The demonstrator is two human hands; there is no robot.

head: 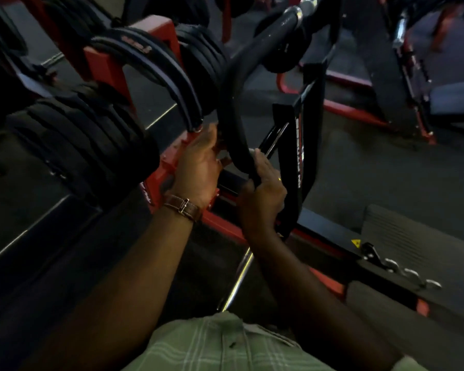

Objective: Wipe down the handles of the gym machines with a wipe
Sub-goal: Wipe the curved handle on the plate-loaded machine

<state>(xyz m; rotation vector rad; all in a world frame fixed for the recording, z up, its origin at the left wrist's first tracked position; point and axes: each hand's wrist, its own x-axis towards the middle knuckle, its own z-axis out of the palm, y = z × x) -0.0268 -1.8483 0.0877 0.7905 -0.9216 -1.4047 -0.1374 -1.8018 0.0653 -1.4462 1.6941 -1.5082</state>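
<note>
A curved black handle [232,103] of a red-framed weight machine sweeps down from the upper right to the middle of the view. My right hand [263,191] grips its lower end, fingers wrapped round the bar. My left hand [198,167], with a brown strap on the wrist, holds the bar's left side just above, its thumb against the bar. No wipe shows plainly in this dim, blurred view; whatever lies under my right fingers is hidden.
Black weight plates [91,140] hang on red pegs close to the left of my hands. A black upright post [303,145] stands just right of the handle. A grey ribbed footplate [413,236] lies lower right. More red frames [359,113] stand behind.
</note>
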